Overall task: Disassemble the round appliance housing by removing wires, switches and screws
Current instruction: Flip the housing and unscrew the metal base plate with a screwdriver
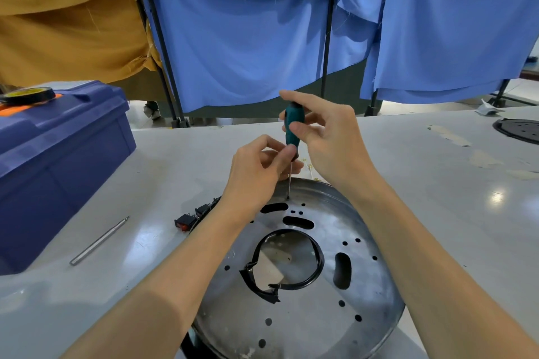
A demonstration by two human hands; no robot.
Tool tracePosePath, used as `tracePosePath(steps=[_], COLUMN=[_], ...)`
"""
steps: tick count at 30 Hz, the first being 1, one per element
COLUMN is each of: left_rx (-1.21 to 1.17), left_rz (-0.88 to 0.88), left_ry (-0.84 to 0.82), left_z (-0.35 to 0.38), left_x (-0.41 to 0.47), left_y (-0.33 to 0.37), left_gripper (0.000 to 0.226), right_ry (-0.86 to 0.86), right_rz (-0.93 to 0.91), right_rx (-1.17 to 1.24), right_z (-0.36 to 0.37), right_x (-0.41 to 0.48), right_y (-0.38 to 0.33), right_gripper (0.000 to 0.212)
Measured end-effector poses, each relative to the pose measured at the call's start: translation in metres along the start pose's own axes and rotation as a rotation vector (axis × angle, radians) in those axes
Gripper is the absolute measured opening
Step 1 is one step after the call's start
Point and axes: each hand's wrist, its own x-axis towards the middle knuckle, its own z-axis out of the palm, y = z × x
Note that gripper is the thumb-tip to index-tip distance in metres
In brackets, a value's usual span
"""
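Round metal housing (320, 294) lies flat on the pale worktable (163, 172), directly in front of the person, near edge cut off by the bottom of the view. Its face shows round holes, several oblong slots and a large central opening edged with a black ring (316, 268) that is broken at its lower left.

Teal-handled screwdriver (294, 128) stands upright, tip seated at a point on the far part of the housing face, just beyond the farthest slot. Whether a screw head sits under the tip cannot be told.

Right hand (326, 137): thumb and fingers closed loosely around the upper handle, index finger extended above its cap.

Left hand (256, 172): fingertips pinched on the lower end of the handle where the shaft begins; wrist over the housing's far-left rim.

Black rocker switches (194, 216) with attached wires lie on the table just left of the housing, apart from it. A slim metal rod (99, 240) lies further left, beside a blue toolbox (58, 160). A tape roll (27, 95) rests on the toolbox lid. Blue and mustard cloths hang behind the table
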Motion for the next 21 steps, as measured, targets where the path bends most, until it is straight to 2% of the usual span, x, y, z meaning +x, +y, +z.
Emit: tracePosePath(steps=[4, 6, 9, 12, 15, 21], left_rx=[0.056, 0.051, 0.054, 0.057, 0.049, 0.060], left_rz=[0.018, 0.006, -0.016, 0.007, 0.003, -0.010], left_ry=[-0.098, -0.079, -0.050, -0.078, -0.076, -0.061], left_z=[0.0017, 0.0011, 0.0008, 0.0010, 0.0014, 0.0022], left_x=[-0.0005, -0.0005, -0.0018, -0.0016, -0.0009, -0.0016], left_y=[0.0010, 0.0004, 0.0008, 0.0016, 0.0011, 0.0010], left_gripper=[0.016, 0.009, 0.019, 0.016, 0.022, 0.019], right_ry=[-0.015, 0.004, 0.013, 0.003, -0.024, 0.019], right_rz=[-0.008, -0.023, -0.026, -0.021, -0.021, -0.016], right_rx=[0.007, -0.040, -0.059, -0.040, -0.023, -0.021], right_z=[0.0022, 0.0037, 0.0040, 0.0017, 0.0037, 0.0032], right_x=[-0.0015, -0.0017, -0.0002, 0.0011, -0.0006, 0.0003], right_y=[-0.0005, 0.0006, 0.0007, 0.0013, 0.0020, 0.0031], right_gripper=[0.030, 0.036, 0.042, 0.039, 0.030, 0.041])
